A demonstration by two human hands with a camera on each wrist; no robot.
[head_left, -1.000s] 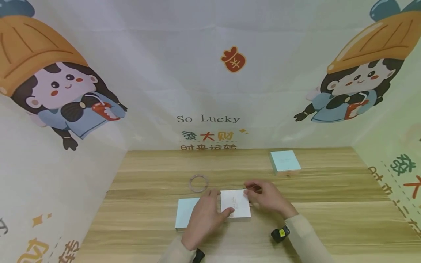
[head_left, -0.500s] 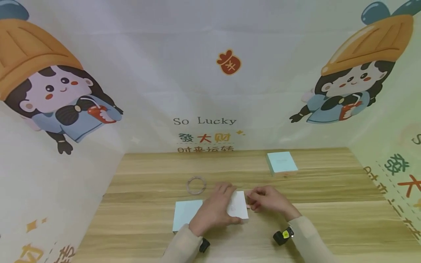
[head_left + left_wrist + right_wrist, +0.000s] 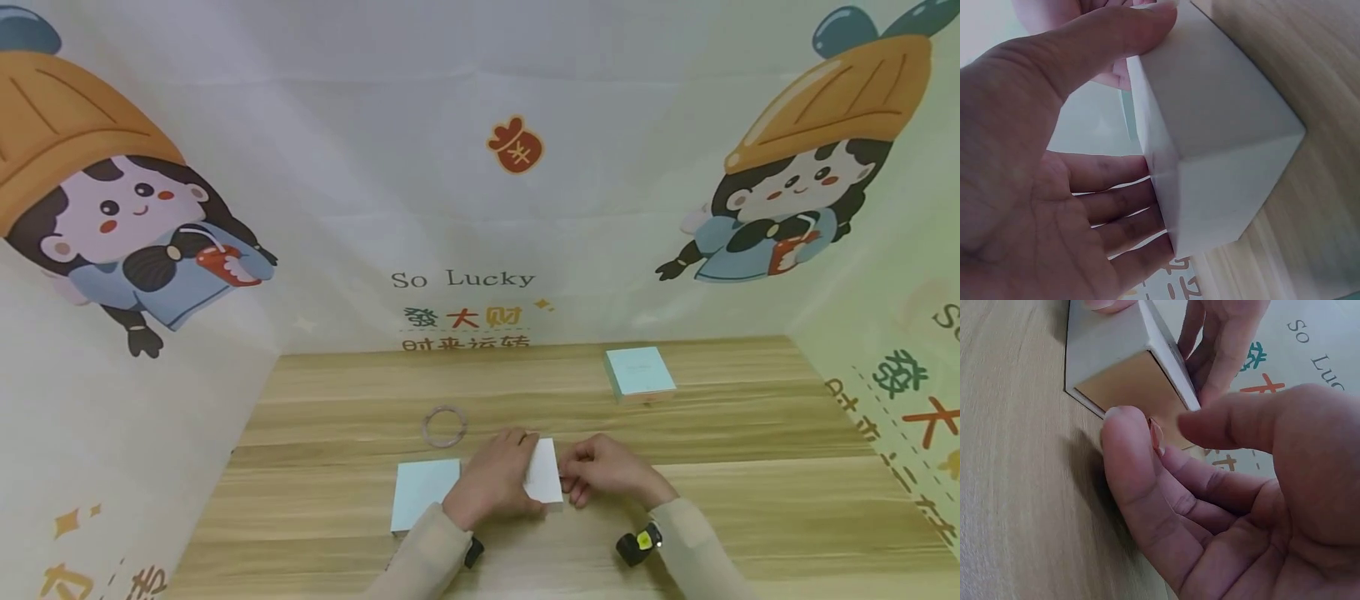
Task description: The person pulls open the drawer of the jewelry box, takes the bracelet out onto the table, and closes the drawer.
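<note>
A small white drawer box [image 3: 543, 475] lies on the table. My left hand [image 3: 498, 473] grips it across the top from the left; in the left wrist view the thumb presses one side and the fingers [image 3: 1125, 206] reach the other. The box's orange-tan drawer end [image 3: 1125, 384], framed by white edges, carries a small pinkish ribbon tab [image 3: 1157, 436]. My right hand [image 3: 607, 468] is at that end, its fingers loosely bent, with thumb and fingertip apart on either side of the tab.
A pale blue box [image 3: 426, 493] lies beside the left forearm. Another pale blue box [image 3: 640, 371] stands at the back right. A thin pinkish bangle [image 3: 425, 427] lies behind the left hand. A printed cloth wall [image 3: 337, 275] borders the wooden table [image 3: 750, 408].
My left hand has shifted right, wrapping over the white box. The right hand moved from its upper right corner down to the drawer end, and the ribbon tab shows less in the head view.
</note>
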